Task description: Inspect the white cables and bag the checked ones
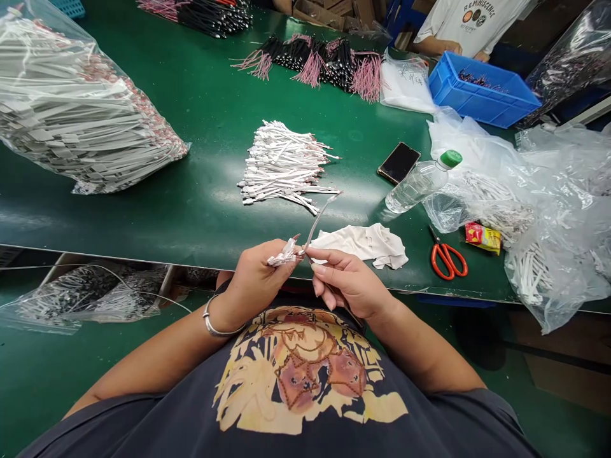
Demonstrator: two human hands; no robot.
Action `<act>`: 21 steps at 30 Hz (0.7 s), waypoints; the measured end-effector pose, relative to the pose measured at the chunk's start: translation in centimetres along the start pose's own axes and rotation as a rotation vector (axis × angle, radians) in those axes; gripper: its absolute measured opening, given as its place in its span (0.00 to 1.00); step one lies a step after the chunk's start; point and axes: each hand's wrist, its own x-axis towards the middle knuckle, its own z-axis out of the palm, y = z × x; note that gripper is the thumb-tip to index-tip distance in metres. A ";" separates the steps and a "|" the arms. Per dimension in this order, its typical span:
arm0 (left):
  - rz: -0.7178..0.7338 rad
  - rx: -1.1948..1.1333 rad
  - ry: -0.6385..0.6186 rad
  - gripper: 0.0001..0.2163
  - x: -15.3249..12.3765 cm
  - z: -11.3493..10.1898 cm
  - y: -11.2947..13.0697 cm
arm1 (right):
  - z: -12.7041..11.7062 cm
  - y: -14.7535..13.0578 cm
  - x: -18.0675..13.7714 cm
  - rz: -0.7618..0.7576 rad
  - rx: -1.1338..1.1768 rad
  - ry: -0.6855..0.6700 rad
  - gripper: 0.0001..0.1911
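Note:
My left hand (255, 277) is closed on a crumpled scrap of clear wrapping (284, 256) just before the table's near edge. Close beside it, my right hand (346, 280) pinches the near end of a thin white cable piece (319, 219), which slants up and away over the green table (191, 210). A silver bangle sits on my left wrist. A loose pile of similar white cable pieces (284, 168) lies on the table beyond my hands. A white cloth (365, 245) rests right next to my right hand.
A big clear bag of white pieces (81, 121) fills the left. Orange scissors (446, 257), a water bottle (420, 184), a phone (399, 162) and crumpled plastic bags (548, 210) lie to the right. Black-and-pink wire bundles (324, 63) and a blue bin (482, 89) sit far back, near another person (470, 25).

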 end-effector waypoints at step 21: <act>-0.122 -0.118 -0.023 0.06 0.2 0.1 0.1 | 0.0 0.5 0.2 -0.047 -0.039 0.024 0.24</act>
